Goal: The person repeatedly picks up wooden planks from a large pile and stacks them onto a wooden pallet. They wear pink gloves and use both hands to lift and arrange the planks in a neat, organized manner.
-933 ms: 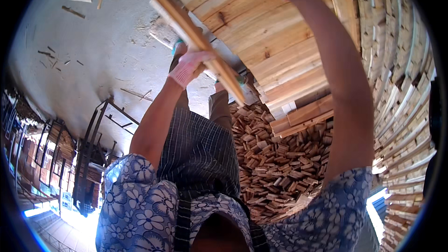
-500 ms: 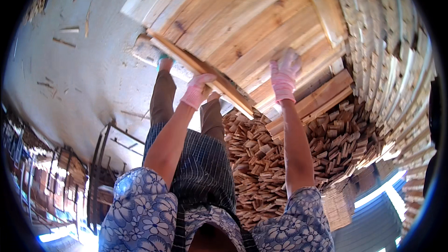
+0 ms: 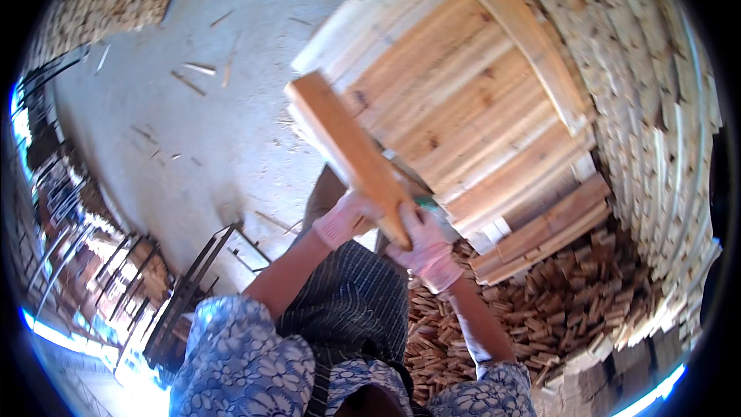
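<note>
A plank [image 3: 347, 143], or a few narrow boards held together, slants up and away from me in front of my body. Around its left side near the close end is my left hand [image 3: 351, 218], in a pink and white glove. My right hand [image 3: 424, 251], gloved the same way, grips the near end with its thumb along the top. Beyond the plank lies a broad layer of flat boards [image 3: 455, 93] set side by side. A curved-looking crosswise board [image 3: 525, 38] rests on its right part.
Two loose boards [image 3: 544, 232] lie over a heap of short wood pieces [image 3: 532, 305] at the lower right. Stacked timber [image 3: 641, 85] walls the right side. Wood scraps [image 3: 189, 81] litter the concrete floor [image 3: 147, 116], and a dark metal frame [image 3: 189, 289] stands at left.
My right hand has left the board layer and come to the plank's near end. The plank is now lifted and swung away from the layer's near edge, toward my body.
</note>
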